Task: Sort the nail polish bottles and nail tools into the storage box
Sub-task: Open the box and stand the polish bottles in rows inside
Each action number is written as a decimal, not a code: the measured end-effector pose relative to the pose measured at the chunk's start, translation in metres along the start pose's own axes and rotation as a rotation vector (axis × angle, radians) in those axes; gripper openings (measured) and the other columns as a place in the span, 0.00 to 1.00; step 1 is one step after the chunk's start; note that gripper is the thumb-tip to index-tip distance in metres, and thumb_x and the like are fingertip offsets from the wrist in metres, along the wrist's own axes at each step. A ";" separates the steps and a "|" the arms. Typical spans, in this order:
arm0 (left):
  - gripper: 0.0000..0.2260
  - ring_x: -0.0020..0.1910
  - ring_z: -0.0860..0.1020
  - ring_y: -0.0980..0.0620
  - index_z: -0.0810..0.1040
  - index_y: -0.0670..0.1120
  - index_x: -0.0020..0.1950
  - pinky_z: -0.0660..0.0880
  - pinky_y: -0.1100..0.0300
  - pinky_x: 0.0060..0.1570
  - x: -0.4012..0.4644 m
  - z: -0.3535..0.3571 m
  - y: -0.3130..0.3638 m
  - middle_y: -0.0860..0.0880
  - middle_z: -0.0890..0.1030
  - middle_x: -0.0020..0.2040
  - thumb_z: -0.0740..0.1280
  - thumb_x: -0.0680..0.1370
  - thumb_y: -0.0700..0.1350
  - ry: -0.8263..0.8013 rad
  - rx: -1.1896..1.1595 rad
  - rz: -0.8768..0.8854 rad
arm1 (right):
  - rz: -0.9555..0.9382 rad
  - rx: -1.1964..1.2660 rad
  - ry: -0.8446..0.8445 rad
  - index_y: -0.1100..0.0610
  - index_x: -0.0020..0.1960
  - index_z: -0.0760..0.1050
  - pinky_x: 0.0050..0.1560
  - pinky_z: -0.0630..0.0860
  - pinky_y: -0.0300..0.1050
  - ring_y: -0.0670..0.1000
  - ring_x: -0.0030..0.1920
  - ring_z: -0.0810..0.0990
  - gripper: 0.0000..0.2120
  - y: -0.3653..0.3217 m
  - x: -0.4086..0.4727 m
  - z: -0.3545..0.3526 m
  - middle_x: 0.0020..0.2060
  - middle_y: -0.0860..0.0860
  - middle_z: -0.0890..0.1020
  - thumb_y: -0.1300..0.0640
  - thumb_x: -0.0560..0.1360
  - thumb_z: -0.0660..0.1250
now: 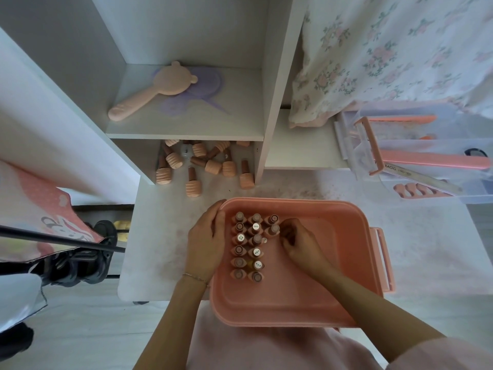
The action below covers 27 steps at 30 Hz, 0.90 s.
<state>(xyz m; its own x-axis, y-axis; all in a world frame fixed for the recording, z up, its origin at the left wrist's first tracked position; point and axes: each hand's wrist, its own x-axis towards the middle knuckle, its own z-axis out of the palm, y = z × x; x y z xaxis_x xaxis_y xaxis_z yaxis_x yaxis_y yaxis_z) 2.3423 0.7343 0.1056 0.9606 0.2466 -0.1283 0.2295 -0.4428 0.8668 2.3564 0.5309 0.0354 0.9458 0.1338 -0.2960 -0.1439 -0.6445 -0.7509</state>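
The left hand rests flat-fingered on the box rim, likely steadying it. The right hand curls over the bottle rows; whether its grip holds one, I cannot tell. More bottles lie far-left on the worktop.

The storage box is salmon pink, and the bottles standing in it are brownish pink with white labels on some caps. The loose bottles under the shelf have peach ribbed caps. The hand mirror is peach, lying on a lilac mat. The curtain is white with pink roses and green leaves. The table is white.
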 end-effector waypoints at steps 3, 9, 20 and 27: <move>0.12 0.51 0.73 0.61 0.77 0.48 0.60 0.60 0.84 0.48 0.000 0.000 0.000 0.59 0.76 0.52 0.57 0.81 0.43 0.005 0.006 0.009 | -0.019 -0.009 -0.001 0.58 0.56 0.72 0.44 0.71 0.41 0.51 0.43 0.78 0.14 -0.002 0.005 -0.004 0.43 0.49 0.79 0.68 0.72 0.61; 0.12 0.52 0.72 0.61 0.76 0.48 0.60 0.59 0.85 0.48 0.001 0.000 -0.001 0.59 0.76 0.53 0.57 0.81 0.42 0.003 0.010 0.006 | -0.029 0.048 0.054 0.59 0.60 0.74 0.50 0.66 0.30 0.46 0.50 0.75 0.18 -0.011 0.010 0.000 0.53 0.53 0.81 0.70 0.73 0.59; 0.12 0.52 0.72 0.62 0.76 0.49 0.61 0.60 0.85 0.48 0.000 0.000 -0.002 0.59 0.76 0.52 0.57 0.81 0.44 -0.005 -0.003 -0.003 | 0.064 0.183 0.100 0.62 0.56 0.78 0.45 0.64 0.18 0.46 0.52 0.75 0.11 -0.018 0.015 0.000 0.53 0.55 0.81 0.66 0.76 0.62; 0.12 0.52 0.72 0.62 0.76 0.48 0.61 0.60 0.84 0.49 0.000 0.001 -0.002 0.60 0.76 0.53 0.57 0.81 0.43 0.000 0.005 0.009 | 0.069 0.169 0.104 0.60 0.56 0.78 0.47 0.65 0.27 0.45 0.52 0.75 0.11 -0.019 0.014 0.000 0.53 0.54 0.81 0.66 0.76 0.62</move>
<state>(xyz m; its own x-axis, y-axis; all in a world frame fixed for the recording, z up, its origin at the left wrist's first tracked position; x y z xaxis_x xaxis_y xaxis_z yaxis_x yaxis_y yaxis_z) 2.3425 0.7345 0.1035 0.9626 0.2427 -0.1206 0.2217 -0.4488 0.8657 2.3729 0.5445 0.0453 0.9556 0.0098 -0.2946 -0.2481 -0.5130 -0.8217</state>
